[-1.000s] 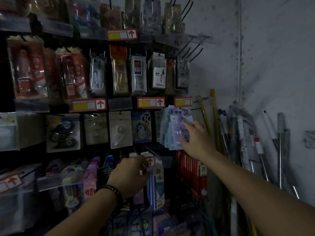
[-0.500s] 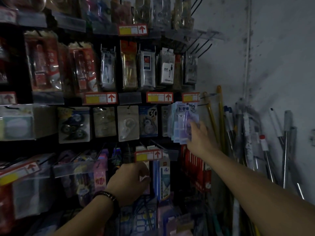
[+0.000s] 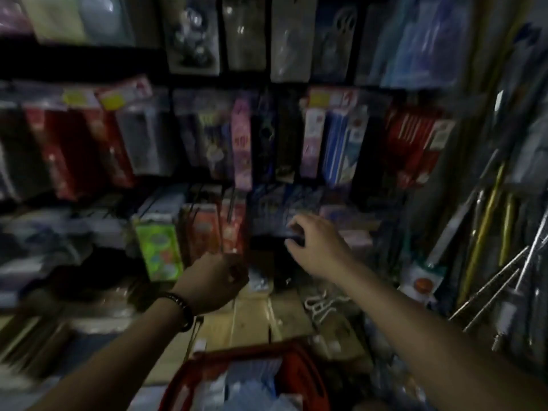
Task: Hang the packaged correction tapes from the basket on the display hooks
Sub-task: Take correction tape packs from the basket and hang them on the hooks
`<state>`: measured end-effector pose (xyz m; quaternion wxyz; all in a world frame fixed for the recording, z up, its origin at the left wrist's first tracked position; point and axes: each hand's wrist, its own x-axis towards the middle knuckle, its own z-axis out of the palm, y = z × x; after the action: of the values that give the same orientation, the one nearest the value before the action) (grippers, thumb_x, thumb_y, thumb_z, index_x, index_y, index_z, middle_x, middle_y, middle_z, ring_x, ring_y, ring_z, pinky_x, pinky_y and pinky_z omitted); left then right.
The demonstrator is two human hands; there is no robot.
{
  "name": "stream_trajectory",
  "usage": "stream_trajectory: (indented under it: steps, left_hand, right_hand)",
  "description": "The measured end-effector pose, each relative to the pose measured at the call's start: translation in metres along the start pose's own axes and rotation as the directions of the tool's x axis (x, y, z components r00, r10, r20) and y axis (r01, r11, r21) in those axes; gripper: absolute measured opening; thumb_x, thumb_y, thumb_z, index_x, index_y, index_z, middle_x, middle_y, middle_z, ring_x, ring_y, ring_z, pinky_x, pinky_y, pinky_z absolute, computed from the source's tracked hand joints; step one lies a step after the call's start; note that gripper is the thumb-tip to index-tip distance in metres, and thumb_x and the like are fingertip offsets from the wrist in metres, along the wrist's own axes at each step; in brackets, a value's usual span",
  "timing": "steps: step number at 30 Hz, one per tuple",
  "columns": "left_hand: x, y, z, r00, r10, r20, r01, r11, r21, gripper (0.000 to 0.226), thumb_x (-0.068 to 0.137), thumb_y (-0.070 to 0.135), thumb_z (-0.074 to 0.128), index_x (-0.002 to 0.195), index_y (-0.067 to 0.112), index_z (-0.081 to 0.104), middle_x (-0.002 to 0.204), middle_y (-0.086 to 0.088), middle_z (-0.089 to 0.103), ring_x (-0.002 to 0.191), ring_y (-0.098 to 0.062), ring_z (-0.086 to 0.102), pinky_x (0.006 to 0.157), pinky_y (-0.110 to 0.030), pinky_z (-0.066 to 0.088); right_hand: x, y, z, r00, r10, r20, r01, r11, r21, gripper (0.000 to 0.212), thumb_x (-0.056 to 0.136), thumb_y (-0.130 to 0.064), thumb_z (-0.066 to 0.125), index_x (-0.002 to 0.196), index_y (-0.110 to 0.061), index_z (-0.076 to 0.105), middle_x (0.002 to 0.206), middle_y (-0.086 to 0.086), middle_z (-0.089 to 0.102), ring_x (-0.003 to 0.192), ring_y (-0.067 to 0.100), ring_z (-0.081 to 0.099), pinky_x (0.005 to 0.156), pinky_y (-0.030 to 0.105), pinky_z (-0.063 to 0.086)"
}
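The view is blurred and dim. A red basket sits at the bottom centre, with pale blue packaged correction tapes inside it. Above it is the display wall, with rows of hanging packs on wire hooks. My right hand hovers with loosely spread fingers in front of a dark blue hanging pack and holds nothing. My left hand, with a black bracelet on its wrist, is curled into a fist below the red packs, its back toward me; nothing shows in it.
Metal rods and yellow poles lean against the wall at the right. Cardboard boxes lie on the floor between the basket and the display. A bright green pack hangs at the lower left.
My view has swung down from the upper rows to the lowest rows and the basket. My right hand has left the stack of blue packs on the upper hook and dropped lower, empty.
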<state>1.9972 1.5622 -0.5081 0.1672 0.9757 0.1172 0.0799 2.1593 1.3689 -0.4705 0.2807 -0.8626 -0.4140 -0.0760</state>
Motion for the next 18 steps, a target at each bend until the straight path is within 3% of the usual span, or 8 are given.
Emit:
stream_trajectory:
  steps: [4, 7, 9, 12, 16, 18]
  left_hand:
    - [-0.059, -0.042, 0.066, 0.980, -0.144, 0.140, 0.146, 0.989, -0.007, 0.017, 0.095, 0.048, 0.065, 0.102, 0.035, 0.073, 0.102, 0.016, 0.076, 0.086, -0.002, 0.066, 0.071, -0.018, 0.052]
    - [-0.091, -0.071, 0.115, 0.934, -0.243, 0.261, 0.263, 0.964, -0.046, 0.042, 0.085, 0.067, 0.050, 0.101, 0.035, 0.072, 0.097, 0.010, 0.076, 0.084, -0.009, 0.069, 0.072, -0.030, 0.058]
    - [-0.106, -0.088, 0.144, 0.900, -0.295, 0.320, 0.326, 0.944, -0.047, 0.031, 0.093, 0.056, 0.055, 0.105, 0.033, 0.072, 0.099, 0.006, 0.076, 0.084, -0.012, 0.070, 0.073, -0.031, 0.057]
    - [-0.118, -0.109, 0.185, 0.878, -0.318, 0.358, 0.355, 0.934, -0.041, 0.016, 0.098, 0.030, 0.067, 0.110, 0.024, 0.075, 0.109, 0.003, 0.077, 0.101, -0.018, 0.072, 0.086, -0.033, 0.058]
    - [-0.111, -0.127, 0.232, 0.820, -0.377, 0.432, 0.432, 0.901, -0.033, 0.015, 0.096, 0.035, 0.069, 0.103, 0.023, 0.076, 0.108, -0.001, 0.078, 0.105, -0.022, 0.072, 0.090, -0.033, 0.057]
    - [-0.107, -0.131, 0.250, 0.793, -0.391, 0.468, 0.451, 0.893, -0.018, 0.018, 0.097, 0.040, 0.068, 0.108, 0.027, 0.075, 0.114, 0.000, 0.077, 0.108, -0.021, 0.071, 0.096, -0.037, 0.058]
  right_hand:
    - [-0.066, 0.010, 0.118, 0.959, 0.055, 0.277, -0.077, 0.995, 0.067, 0.022, 0.089, -0.030, 0.074, 0.110, -0.024, 0.069, 0.104, -0.003, 0.064, 0.100, 0.018, 0.065, 0.086, 0.032, 0.052]
    - [-0.115, 0.025, 0.189, 0.889, 0.138, 0.438, -0.186, 0.980, 0.069, 0.020, 0.089, -0.033, 0.072, 0.107, -0.026, 0.069, 0.105, -0.005, 0.067, 0.097, 0.014, 0.064, 0.085, 0.036, 0.056]
    - [-0.143, 0.039, 0.230, 0.844, 0.205, 0.496, -0.267, 0.962, 0.057, 0.013, 0.088, -0.031, 0.072, 0.098, -0.025, 0.068, 0.097, -0.007, 0.069, 0.090, 0.013, 0.066, 0.079, 0.036, 0.058]
    - [-0.179, 0.059, 0.282, 0.763, 0.302, 0.571, -0.387, 0.922, 0.029, 0.011, 0.090, -0.033, 0.072, 0.091, -0.025, 0.066, 0.091, -0.007, 0.068, 0.086, 0.014, 0.066, 0.074, 0.033, 0.055]
    - [-0.208, 0.081, 0.333, 0.631, 0.428, 0.647, -0.515, 0.855, -0.063, 0.020, 0.092, -0.030, 0.073, 0.111, -0.023, 0.070, 0.109, -0.002, 0.070, 0.103, 0.019, 0.067, 0.085, 0.030, 0.053]
    - [-0.217, 0.093, 0.352, 0.589, 0.497, 0.638, -0.572, 0.814, -0.106, 0.021, 0.088, -0.031, 0.075, 0.107, -0.024, 0.069, 0.112, 0.000, 0.067, 0.105, 0.021, 0.065, 0.085, 0.028, 0.054]
